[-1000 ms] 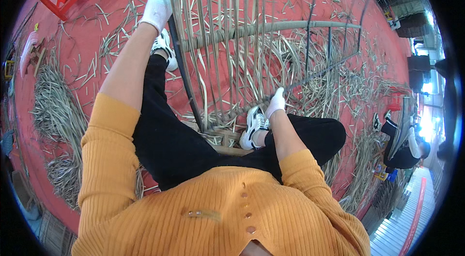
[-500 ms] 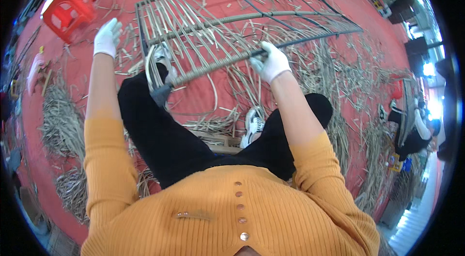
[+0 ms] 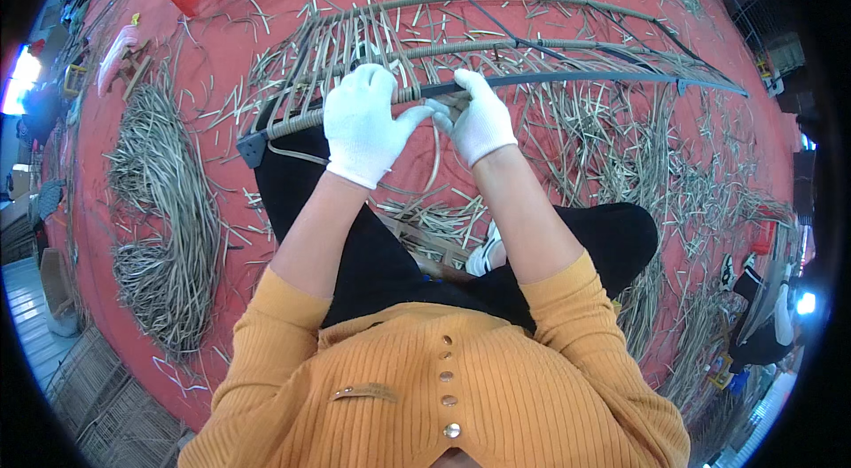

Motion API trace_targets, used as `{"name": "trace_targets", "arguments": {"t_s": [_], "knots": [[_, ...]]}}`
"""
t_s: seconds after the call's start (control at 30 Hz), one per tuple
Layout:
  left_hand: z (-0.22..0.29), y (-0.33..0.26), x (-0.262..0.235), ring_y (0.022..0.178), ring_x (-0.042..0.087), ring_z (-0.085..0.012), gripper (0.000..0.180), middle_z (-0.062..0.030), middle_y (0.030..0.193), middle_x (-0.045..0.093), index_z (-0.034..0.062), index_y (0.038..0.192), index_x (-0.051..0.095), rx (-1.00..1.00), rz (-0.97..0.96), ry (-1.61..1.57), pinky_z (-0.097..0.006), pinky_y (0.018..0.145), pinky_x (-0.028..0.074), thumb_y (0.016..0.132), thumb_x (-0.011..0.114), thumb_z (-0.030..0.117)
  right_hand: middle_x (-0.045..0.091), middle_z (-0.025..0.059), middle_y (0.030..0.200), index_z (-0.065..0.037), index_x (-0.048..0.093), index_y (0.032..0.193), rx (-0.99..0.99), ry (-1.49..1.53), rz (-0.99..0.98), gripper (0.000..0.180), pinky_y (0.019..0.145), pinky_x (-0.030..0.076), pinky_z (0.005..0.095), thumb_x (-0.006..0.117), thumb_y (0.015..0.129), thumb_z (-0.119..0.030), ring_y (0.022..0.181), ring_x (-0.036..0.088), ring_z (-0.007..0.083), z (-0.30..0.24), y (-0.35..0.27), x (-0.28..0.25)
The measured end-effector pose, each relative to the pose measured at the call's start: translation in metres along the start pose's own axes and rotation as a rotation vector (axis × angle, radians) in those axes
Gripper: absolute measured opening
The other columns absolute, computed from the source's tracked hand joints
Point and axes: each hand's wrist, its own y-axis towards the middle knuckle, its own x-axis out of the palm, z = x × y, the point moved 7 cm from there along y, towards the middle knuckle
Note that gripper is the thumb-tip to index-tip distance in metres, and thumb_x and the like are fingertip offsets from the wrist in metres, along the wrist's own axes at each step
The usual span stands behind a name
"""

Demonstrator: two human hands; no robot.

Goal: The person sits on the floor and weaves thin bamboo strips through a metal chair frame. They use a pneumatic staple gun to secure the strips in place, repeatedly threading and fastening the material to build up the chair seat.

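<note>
L hand [image 3: 362, 122] moved in from L, now curled round wrapped near rail [image 3: 299, 123] of strip-wound metal frame [image 3: 620, 75] | R hand [image 3: 481, 122] just R, half-closed at rail, pinch can't tell | frame ahead, long axis L–R, hands equally nr

Holding the near edge of a slatted frame [image 3: 567, 77] with gloved left hand [image 3: 362, 120] and right hand [image 3: 481, 124], close together, above red floor [image 3: 241, 264], strip bundle [image 3: 173, 215] by its left edge.
</note>
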Motion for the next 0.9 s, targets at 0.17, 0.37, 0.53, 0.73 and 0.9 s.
{"name": "trace_targets", "arguments": {"t_s": [0.17,0.37,0.53,0.73,0.9], "knots": [[-0.004,0.004,0.021,0.068,0.064,-0.0275,0.033,-0.0059,0.081,0.058,0.0114,0.088,0.059,-0.001,-0.094,-0.195,-0.038,0.059,0.051,0.075,0.083,0.031,0.070,0.0114,0.097,-0.005,0.060,0.105,-0.009,-0.003,-0.070,0.031,0.075,0.051,0.0352,0.068,0.092,-0.032,0.089,0.069,0.0258,0.011,-0.015,-0.016],[0.001,-0.011,0.023,0.077,0.065,-0.0278,0.024,-0.0073,0.084,0.061,0.0107,0.093,0.062,0.050,-0.196,-0.217,-0.039,0.066,0.053,0.080,0.078,0.022,0.056,0.0122,0.136,0.001,0.060,0.125,-0.244,-0.269,-0.317,0.033,0.106,0.040,0.0372,0.060,0.093,-0.008,0.127,0.053,0.0269,0.035,-0.013,-0.015],[0.002,-0.015,0.020,0.085,0.067,-0.0298,0.024,-0.0099,0.090,0.065,0.0089,0.102,0.065,0.097,-0.233,-0.288,-0.039,0.072,0.055,0.081,0.075,0.017,0.065,0.0147,0.110,0.000,0.069,0.106,-0.718,-0.963,-0.280,0.020,0.102,0.045,0.0396,0.055,0.098,-0.012,0.117,0.059,0.0286,0.026,-0.046,0.017],[0.004,-0.020,0.020,0.081,0.066,-0.0305,0.025,-0.0086,0.086,0.065,0.0116,0.104,0.069,0.153,-0.125,-0.297,-0.040,0.071,0.054,0.080,0.073,0.013,0.074,0.0112,0.093,0.004,0.072,0.095,-0.482,-0.727,-0.242,0.026,0.083,0.052,0.0321,0.057,0.098,-0.017,0.089,0.069,0.0174,-0.040,-0.087,0.032],[0.021,-0.017,0.022,0.077,0.065,-0.0236,0.019,-0.0037,0.082,0.063,0.0169,0.096,0.070,0.229,-0.145,-0.033,-0.037,0.064,0.052,0.079,0.076,0.023,0.074,0.0151,0.090,0.001,0.073,0.096,-0.364,-1.238,-0.235,0.028,0.080,0.053,0.0363,0.058,0.095,-0.023,0.084,0.071,0.0248,-0.066,-0.019,0.073]]}}
